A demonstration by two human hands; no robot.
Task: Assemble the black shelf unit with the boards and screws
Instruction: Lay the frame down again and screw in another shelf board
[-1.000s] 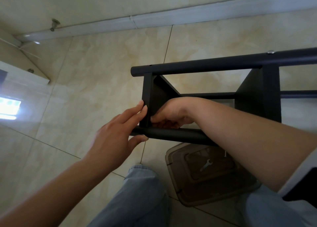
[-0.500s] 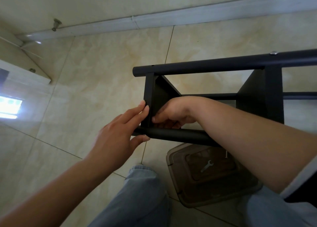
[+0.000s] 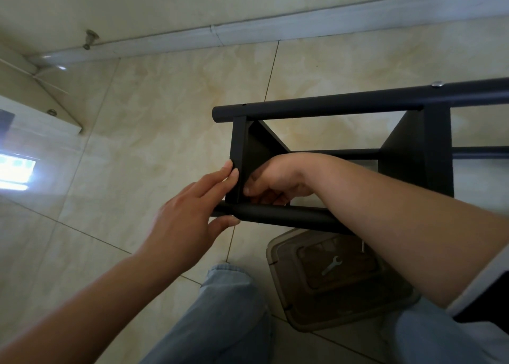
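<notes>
Bare forearms, light blue jeans, and a dark short sleeve with a pale band at its edge.

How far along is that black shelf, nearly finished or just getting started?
Partly built. One board already sits between the tubes, with a silver screw in the upper tube. The left hand steadies the end board while the right hand works behind it. The small hole above it looks empty, so fastening remains.

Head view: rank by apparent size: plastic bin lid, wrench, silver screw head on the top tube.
1. plastic bin lid, partly hidden by the arm
2. wrench
3. silver screw head
The screw head sits farther from the camera; the order is as seen only.
</notes>
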